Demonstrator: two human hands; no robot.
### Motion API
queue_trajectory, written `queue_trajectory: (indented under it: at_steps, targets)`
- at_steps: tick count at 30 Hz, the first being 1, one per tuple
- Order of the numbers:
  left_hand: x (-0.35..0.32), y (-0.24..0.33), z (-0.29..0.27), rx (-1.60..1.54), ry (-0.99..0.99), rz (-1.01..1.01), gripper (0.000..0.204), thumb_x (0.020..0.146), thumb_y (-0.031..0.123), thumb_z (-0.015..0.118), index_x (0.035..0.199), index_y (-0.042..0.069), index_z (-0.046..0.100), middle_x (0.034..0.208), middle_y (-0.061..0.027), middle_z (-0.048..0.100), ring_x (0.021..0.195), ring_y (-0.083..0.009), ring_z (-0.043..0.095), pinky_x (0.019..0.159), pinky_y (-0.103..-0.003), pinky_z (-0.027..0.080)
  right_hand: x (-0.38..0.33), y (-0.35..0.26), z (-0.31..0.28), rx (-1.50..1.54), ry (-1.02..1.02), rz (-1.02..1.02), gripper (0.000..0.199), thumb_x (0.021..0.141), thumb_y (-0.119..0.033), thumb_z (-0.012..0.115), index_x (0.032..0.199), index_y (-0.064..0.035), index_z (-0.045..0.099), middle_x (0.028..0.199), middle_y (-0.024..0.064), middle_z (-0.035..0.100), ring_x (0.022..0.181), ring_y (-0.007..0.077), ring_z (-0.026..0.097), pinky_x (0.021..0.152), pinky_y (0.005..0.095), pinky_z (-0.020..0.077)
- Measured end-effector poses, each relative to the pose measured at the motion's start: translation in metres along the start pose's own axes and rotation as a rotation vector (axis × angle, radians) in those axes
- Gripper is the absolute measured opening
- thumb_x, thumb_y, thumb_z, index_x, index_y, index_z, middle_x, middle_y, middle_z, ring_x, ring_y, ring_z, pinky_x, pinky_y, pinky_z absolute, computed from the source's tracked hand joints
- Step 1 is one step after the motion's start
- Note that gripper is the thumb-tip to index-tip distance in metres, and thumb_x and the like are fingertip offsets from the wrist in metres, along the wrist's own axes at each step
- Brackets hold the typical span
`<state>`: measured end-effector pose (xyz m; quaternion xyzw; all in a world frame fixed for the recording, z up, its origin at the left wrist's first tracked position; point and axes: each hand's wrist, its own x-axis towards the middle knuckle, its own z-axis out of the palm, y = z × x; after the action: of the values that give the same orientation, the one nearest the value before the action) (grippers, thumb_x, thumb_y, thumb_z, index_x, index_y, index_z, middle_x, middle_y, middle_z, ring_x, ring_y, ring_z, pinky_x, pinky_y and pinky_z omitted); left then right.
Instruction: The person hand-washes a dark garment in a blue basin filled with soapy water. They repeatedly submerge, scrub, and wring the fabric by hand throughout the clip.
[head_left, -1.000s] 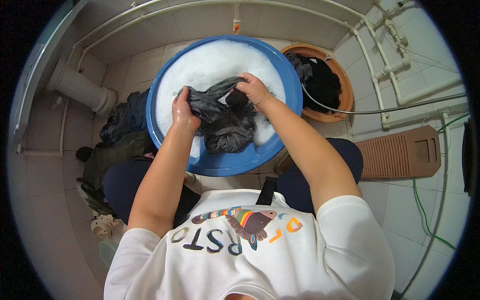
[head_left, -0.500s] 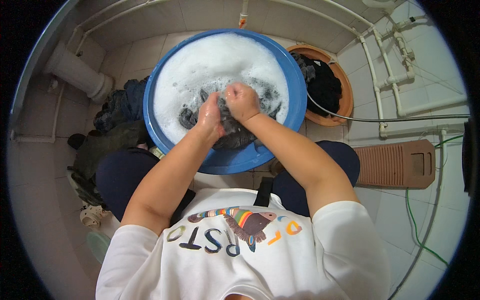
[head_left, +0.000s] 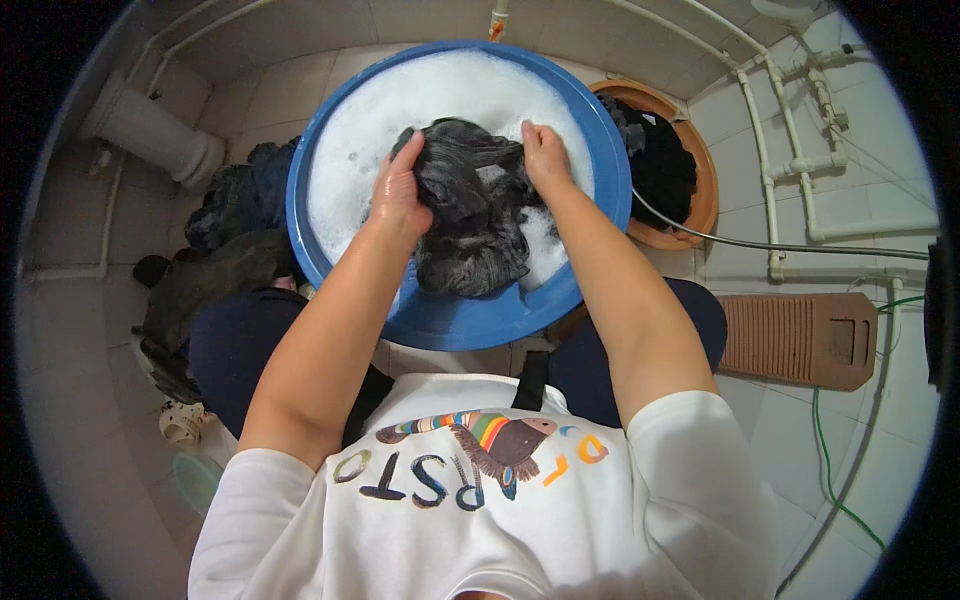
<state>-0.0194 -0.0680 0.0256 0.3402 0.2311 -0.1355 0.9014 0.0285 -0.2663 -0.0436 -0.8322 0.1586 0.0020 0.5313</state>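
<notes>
A wet dark grey garment [head_left: 470,205] is bunched up in the middle of a round blue basin [head_left: 470,335], above white suds [head_left: 440,85]. My left hand [head_left: 402,195] grips its left side, with the fingers pointing away from me and the thumb at the near end. On the other side my right hand [head_left: 545,158] has hold of the cloth's right edge; some of its fingertips are hidden. Folds of the garment hang between both hands, and its near end droops toward the basin's front wall.
Dark clothes [head_left: 245,205] lie heaped on the floor at left. Behind the basin to the right, an orange-brown tub [head_left: 705,185] holds black clothing [head_left: 655,165]. A brown washboard [head_left: 795,340] rests on the tiles at right. A grey hose [head_left: 780,245] runs toward the basin; white pipes [head_left: 760,130] line the wall.
My hands, close together in the suds before, have moved apart. The garment, mostly sunk in foam earlier, is now raised and spread between them.
</notes>
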Motion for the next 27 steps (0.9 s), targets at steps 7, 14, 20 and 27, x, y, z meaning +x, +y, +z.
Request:
queue_trajectory:
  at_steps: [7,14,20,27]
  targets:
    - [0.044,-0.014,-0.062,0.224,0.461,0.059,0.048,0.073,-0.009,0.04,0.116,0.012,0.04,0.095,-0.0132,0.051,0.068,-0.0242,0.053,0.047,-0.033,0.044,0.011,0.038,0.002,-1.074,-0.654,-0.058,0.073,0.071,-0.06,0.05,0.109,0.0026,0.054,0.107,0.0234,0.055,0.1,0.0308,0.054,0.086,0.0333,0.0432]
    - [0.049,-0.017,-0.064,0.095,0.209,0.013,0.037,0.082,0.019,0.048,0.117,0.008,0.043,0.101,-0.0135,0.053,0.084,-0.0245,0.054,0.066,-0.04,0.048,-0.04,-0.024,0.049,-0.19,-0.265,-0.299,0.042,0.075,-0.039,0.056,0.097,-0.0027,0.057,0.105,0.0136,0.056,0.083,0.0216,0.058,0.072,0.0343,0.0478]
    - [0.032,-0.003,-0.066,-0.12,-0.407,-0.176,0.048,0.085,0.042,0.047,0.11,0.002,0.05,0.107,-0.0124,0.053,0.094,-0.0227,0.054,0.082,-0.036,0.044,-0.118,-0.087,0.078,-0.048,-0.322,-0.983,0.024,0.067,-0.029,0.061,0.066,-0.0053,0.058,0.09,0.0068,0.055,0.08,0.0264,0.056,0.069,0.0344,0.0467]
    - [-0.001,-0.014,-0.033,0.285,-0.129,0.012,0.035,0.088,0.028,0.042,0.116,0.006,0.046,0.109,-0.0091,0.054,0.093,-0.0198,0.054,0.084,-0.032,0.045,-0.1,-0.071,0.069,-0.16,-0.09,-0.948,0.026,0.069,-0.032,0.06,0.07,-0.0067,0.054,0.072,0.0141,0.055,0.068,0.0313,0.055,0.059,0.0378,0.0455]
